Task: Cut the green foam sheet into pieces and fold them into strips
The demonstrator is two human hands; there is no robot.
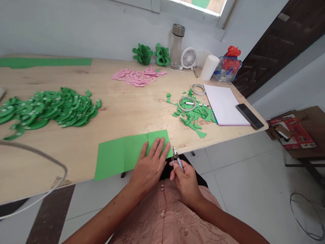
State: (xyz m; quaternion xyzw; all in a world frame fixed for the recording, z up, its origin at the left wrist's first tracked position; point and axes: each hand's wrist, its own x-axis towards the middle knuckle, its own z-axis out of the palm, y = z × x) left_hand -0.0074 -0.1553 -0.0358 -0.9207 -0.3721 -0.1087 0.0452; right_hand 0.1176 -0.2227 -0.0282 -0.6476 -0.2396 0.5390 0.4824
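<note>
On the table (122, 115), overhanging its near edge, lies a green sheet (111, 156); the left hand (150, 166) rests flat on it, fingers extended; the right hand (187, 179) grips a tool (180, 164) beside it.

Okay so the top (149, 225) is a dusty pink thing, with tone-on-tone embroidery (191, 225) across the front, kinda swirly and leafy. Little round pinkish buttons (163, 213) run down the middle, bunched close together, alongside a straight seam. There's a black garment (166, 172) below that, mostly covered so can't tell the cut. Both forearms (109, 210) are bare to where the view cuts off, and the left hand (150, 164) and right hand (186, 181) are bare too.
</note>
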